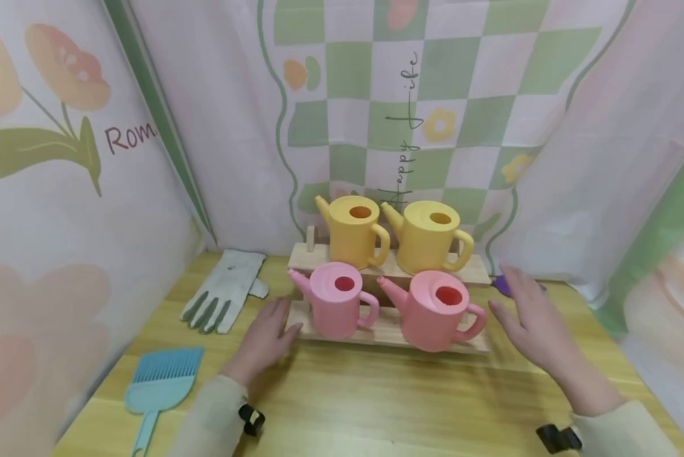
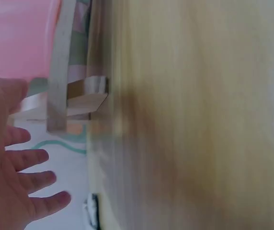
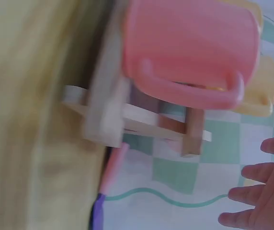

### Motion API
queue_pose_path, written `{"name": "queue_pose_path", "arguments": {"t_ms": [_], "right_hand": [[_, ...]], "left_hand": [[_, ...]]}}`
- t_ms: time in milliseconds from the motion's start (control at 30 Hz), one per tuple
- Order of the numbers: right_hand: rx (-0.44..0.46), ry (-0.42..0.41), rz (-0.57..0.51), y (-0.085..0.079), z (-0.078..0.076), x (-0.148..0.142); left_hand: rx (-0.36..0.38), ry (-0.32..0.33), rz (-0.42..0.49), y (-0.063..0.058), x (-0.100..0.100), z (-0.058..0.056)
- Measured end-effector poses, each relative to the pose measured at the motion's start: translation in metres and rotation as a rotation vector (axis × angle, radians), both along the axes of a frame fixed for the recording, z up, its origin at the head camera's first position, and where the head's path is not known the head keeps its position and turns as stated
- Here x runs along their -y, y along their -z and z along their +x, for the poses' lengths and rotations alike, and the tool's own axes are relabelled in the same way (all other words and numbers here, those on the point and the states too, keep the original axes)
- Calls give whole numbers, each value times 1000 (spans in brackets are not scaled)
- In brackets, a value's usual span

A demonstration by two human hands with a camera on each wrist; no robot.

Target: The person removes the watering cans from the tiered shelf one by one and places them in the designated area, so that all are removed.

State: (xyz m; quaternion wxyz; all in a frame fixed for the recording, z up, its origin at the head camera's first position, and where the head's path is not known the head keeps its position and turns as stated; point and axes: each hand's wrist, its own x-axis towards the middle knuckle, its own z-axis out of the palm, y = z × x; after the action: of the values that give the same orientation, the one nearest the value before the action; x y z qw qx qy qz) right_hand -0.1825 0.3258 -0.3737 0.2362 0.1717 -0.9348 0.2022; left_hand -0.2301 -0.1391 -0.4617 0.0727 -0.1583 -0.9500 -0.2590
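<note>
A two-tier wooden rack [image 1: 384, 331] carries small toy watering cans. On its upper tier stand an orange-yellow watering can [image 1: 348, 241] and a yellow watering can [image 1: 424, 244]. Below them are a pink watering can [image 1: 333, 314] and a coral-pink watering can [image 1: 427, 327], spouts toward the left. My left hand [image 1: 265, 336] is at the rack's left end with fingers extended; whether it touches the wood I cannot tell. Off the right end, apart from the coral-pink can's handle [image 3: 189, 93], my right hand [image 1: 533, 324] hovers with spread fingers and holds nothing.
A grey-white work glove [image 1: 227, 285] lies left of the rack. Nearer the front left is a light-blue brush-and-dustpan piece [image 1: 161, 384]. A tool with a purple end [image 1: 500, 285] and a pink handle [image 3: 113, 167] lies behind my right hand. Printed curtains hang around the table.
</note>
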Motion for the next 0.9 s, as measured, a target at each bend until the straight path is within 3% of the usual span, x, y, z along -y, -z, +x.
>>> {"name": "queue_pose_path", "arguments": {"t_ms": [200,333,567,733,900], "right_hand": [[164,41,-111,-31,-21,6],[215,35,-194,-41,-35,17],[194,2,-339,-43,-56,38],[169,47,-348,-41,-61,44],[127,79,-352,-42,-63,45]], "left_hand": [[64,-66,106,2,-14,-15],[126,-97,182,4,-20,-22],[162,-149,250,13,-22,-29],[182,-167,240,19,-22,-32],[179,-174,229,18,-24,-34]]}}
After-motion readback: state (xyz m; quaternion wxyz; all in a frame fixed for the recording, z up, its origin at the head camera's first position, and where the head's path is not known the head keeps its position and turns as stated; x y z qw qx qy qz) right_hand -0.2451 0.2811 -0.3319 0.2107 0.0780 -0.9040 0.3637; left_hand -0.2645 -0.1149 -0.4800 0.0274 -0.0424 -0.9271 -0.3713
